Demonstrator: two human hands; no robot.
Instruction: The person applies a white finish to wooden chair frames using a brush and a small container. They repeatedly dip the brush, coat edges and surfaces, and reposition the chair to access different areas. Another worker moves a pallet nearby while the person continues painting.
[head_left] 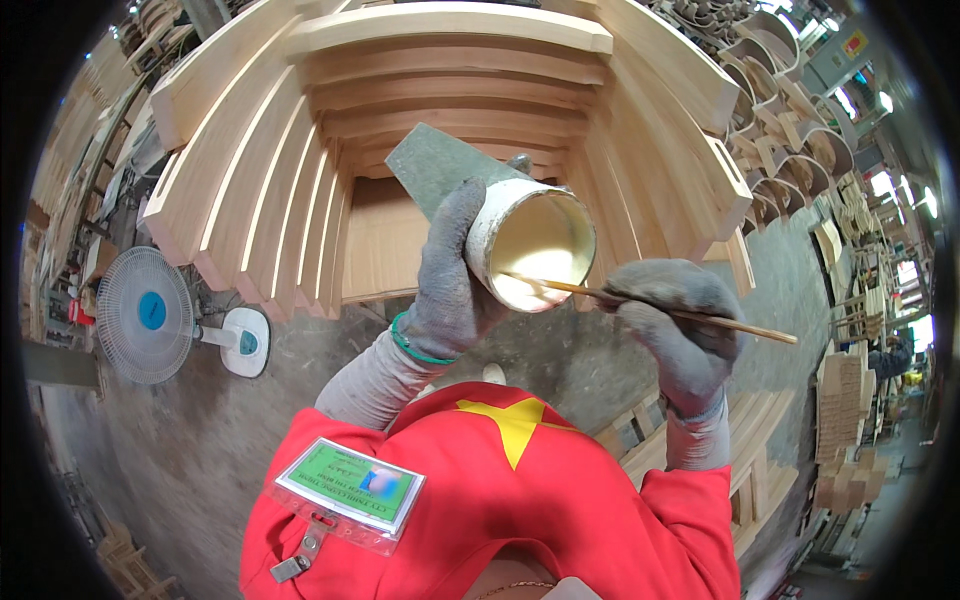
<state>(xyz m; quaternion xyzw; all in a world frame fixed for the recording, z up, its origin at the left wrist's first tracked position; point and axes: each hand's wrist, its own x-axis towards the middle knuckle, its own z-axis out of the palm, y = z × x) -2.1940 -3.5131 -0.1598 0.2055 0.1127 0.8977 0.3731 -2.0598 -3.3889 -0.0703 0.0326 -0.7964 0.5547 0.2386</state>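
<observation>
Stacks of bent wooden chair parts [790,110] filled the workshop around the person, and a large slatted wooden frame [450,90] stood directly ahead on the grey concrete floor [250,420]. To the left on that floor lay a white electric fan [150,312] with a blue hub, tipped over beside its base.

Both hands wore grey knit gloves. The left hand [450,270] had its grip wrapped around a white cylindrical cup [530,245], fingers closed on the outside wall, with the cup tilted so its open mouth faced the camera. Inside, a pale cream liquid coated the bottom and walls. A flat grey-green board [430,165] rose behind the cup, between it and the frame; whether the left hand also held it could not be told. A green band sat at the left wrist.

The right hand [675,320] had its grip pressed together around a thin wooden stick [700,317], pinching it near the middle. One end of the stick reached into the cup's mouth, touching the cream liquid, while the other end pointed out to the right. The cup was held just in front of the person's chest, above a red shirt with a yellow star [510,425] and a clipped badge holder [350,495].
</observation>
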